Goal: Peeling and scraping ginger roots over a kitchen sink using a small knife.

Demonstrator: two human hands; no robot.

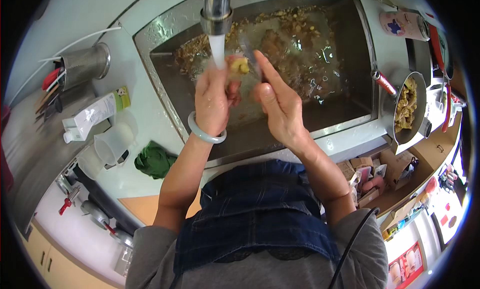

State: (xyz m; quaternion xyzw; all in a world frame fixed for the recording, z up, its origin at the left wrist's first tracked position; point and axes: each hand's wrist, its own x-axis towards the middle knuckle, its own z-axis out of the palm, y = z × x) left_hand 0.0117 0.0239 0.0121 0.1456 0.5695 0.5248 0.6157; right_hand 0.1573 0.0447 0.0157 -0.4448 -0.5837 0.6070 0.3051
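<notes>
My left hand (213,97), with a pale bangle (207,129) at the wrist, grips a small knobby yellow piece of food (240,66), perhaps a root. It is held right beside the stream of water (217,48) from the metal tap (217,11). A knife (249,53), blurred by motion, is in my right hand (280,106), its blade close to the yellow piece. Whether blade and piece touch is unclear. Both hands are above the stainless-steel sink (232,148). Murky water (318,71) and brown-yellow scraps (296,24) lie in it.
A steel pan (420,109) of similar yellowish pieces stands right of the sink, near a pink can (404,25). Leftward are a mesh utensil holder (84,65), a carton (97,114), clear plastic jugs (114,139) and a green cloth or bag (153,160).
</notes>
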